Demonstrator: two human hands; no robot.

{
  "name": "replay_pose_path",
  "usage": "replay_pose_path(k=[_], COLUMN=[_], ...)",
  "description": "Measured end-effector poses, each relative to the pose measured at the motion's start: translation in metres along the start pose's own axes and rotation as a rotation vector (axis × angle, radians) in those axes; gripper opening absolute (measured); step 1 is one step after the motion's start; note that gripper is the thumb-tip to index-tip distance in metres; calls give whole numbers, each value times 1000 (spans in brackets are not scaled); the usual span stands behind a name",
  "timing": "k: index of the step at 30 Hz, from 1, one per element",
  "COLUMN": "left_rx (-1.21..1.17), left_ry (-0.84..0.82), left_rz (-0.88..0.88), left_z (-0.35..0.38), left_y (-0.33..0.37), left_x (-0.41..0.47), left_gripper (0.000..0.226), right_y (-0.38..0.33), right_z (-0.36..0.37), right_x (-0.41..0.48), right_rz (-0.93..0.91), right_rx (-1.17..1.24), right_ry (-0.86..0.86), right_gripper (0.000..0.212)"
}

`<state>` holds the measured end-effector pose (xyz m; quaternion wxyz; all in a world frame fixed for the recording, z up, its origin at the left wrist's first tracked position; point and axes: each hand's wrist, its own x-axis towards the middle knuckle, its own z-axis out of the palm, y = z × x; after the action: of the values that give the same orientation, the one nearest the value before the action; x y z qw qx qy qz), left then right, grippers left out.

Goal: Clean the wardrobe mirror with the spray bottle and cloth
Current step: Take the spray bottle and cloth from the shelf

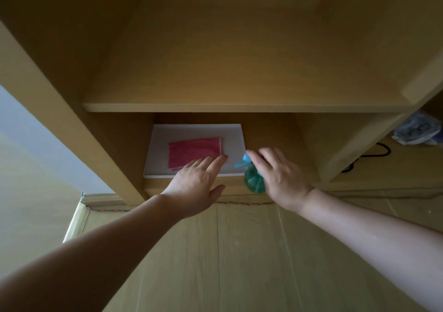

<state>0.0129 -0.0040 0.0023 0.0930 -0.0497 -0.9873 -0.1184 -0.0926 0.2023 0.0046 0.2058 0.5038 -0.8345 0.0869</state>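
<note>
A folded pink cloth (pixel 194 152) lies on a white board (pixel 236 141) in the lowest compartment of a wooden wardrobe (pixel 239 107). My left hand (pixel 199 182) reaches over the board's front edge with straight fingers, their tips at the cloth's near corner. A teal spray bottle (pixel 253 179) with a blue nozzle stands just right of the board. My right hand (pixel 280 177) hovers over the bottle with its fingers spread, hiding the bottle's right side. No mirror is in view.
The shelf above the compartment is bare. A wooden upright (pixel 354 148) divides off the right compartment, which holds a crumpled plastic bag (pixel 418 129) and a black cable (pixel 374 154). A twisted cord (pixel 242 203) runs along the wardrobe's base. Pale wooden floor (pixel 239 263) lies below.
</note>
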Motion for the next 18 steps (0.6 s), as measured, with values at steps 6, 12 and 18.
replay_pose_path(k=[6, 12, 18], left_rx=[-199, -372, -351], left_ry=[54, 51, 98], left_rz=[-23, -69, -4], left_z=[-11, -15, -19], left_y=[2, -4, -9], left_x=[-6, -22, -26], left_gripper=[63, 49, 38], right_y=[-43, -54, -55], right_z=[-2, 2, 3], right_x=[7, 10, 15], right_rz=[-163, -246, -206], right_rx=[146, 252, 402], right_ry=[39, 57, 37], right_gripper=[51, 51, 47])
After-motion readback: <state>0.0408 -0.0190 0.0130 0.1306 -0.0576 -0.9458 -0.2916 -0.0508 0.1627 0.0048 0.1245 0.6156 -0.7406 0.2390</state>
